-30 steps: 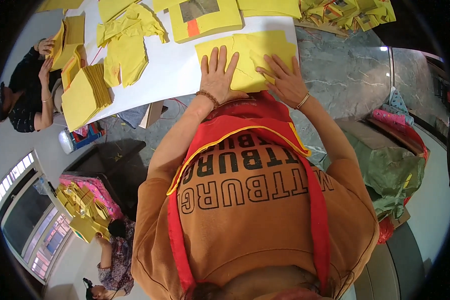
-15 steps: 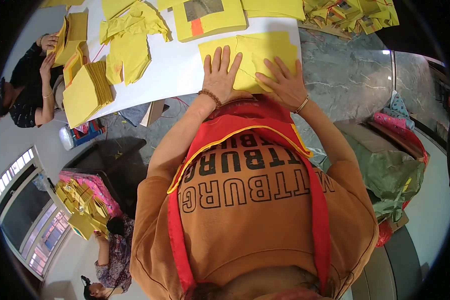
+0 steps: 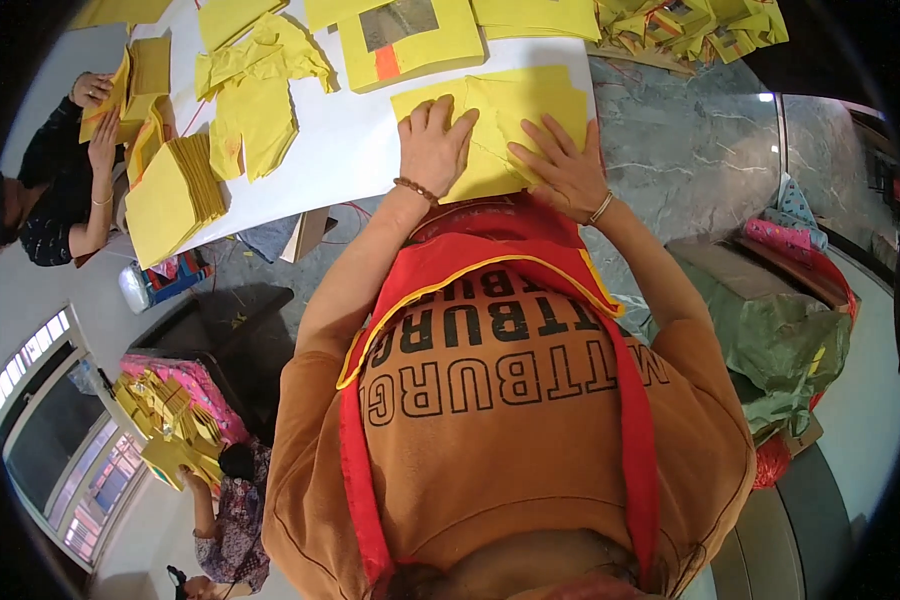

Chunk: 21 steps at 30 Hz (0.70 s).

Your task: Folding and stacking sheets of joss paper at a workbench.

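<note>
A creased yellow sheet (image 3: 490, 95), paper or thin cloth, lies at the table's near edge in front of me. My left hand (image 3: 432, 150) rests on its left part with bent, slightly parted fingers and a bead bracelet at the wrist. Spread flat over the sheet's right part is my right hand (image 3: 567, 172), its fingers apart. A loose flap or fold line runs across the sheet between the hands. Just beyond lies a thick yellow stack (image 3: 415, 60) with a grey picture panel and an orange-red strip.
Crumpled yellow pieces (image 3: 260, 95) and a folded yellow stack (image 3: 175, 200) lie on the white table (image 3: 315, 150). At left, a co-worker's hands (image 3: 100, 110) hold yellow sheets. Another person handles yellow pieces at lower left. A green plastic-wrapped bundle (image 3: 770, 340) stands at right.
My left hand's fingers have gone from stretched flat to bent, the hand drawn slightly nearer me. My right hand stays almost in place, still spread.
</note>
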Available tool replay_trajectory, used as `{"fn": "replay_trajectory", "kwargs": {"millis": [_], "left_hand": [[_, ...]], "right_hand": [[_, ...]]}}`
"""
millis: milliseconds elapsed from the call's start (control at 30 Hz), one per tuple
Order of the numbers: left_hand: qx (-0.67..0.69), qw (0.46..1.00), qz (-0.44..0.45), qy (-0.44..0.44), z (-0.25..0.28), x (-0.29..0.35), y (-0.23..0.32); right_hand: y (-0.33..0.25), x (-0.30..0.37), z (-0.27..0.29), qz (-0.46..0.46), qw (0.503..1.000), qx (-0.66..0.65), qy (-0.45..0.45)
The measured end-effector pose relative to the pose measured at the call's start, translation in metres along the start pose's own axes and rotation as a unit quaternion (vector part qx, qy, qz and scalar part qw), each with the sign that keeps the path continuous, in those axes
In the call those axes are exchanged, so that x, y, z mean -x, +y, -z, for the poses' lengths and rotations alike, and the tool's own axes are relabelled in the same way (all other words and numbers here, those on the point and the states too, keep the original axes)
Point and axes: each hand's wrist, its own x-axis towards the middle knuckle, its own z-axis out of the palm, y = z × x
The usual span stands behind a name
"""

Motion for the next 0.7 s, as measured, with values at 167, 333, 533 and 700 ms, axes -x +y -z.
{"fn": "replay_trajectory", "kwargs": {"millis": [167, 333, 533, 700], "left_hand": [[0.037, 0.998, 0.012, -0.041, 0.006, -0.022, -0.011], [0.019, 0.995, 0.048, -0.081, 0.01, -0.048, -0.005], [0.052, 0.998, -0.004, -0.039, -0.002, -0.05, -0.007], [0.131, 0.991, 0.021, -0.032, -0.005, -0.059, -0.005]], "right_hand": [[-0.002, -0.001, -0.001, -0.001, 1.0, 0.006, -0.001], [0.004, 0.001, -0.009, -0.029, 0.999, -0.021, 0.002], [-0.003, 0.0, -0.014, -0.04, 0.998, 0.008, 0.037], [-0.003, 0.0, -0.015, -0.035, 0.998, -0.003, 0.06]]}}
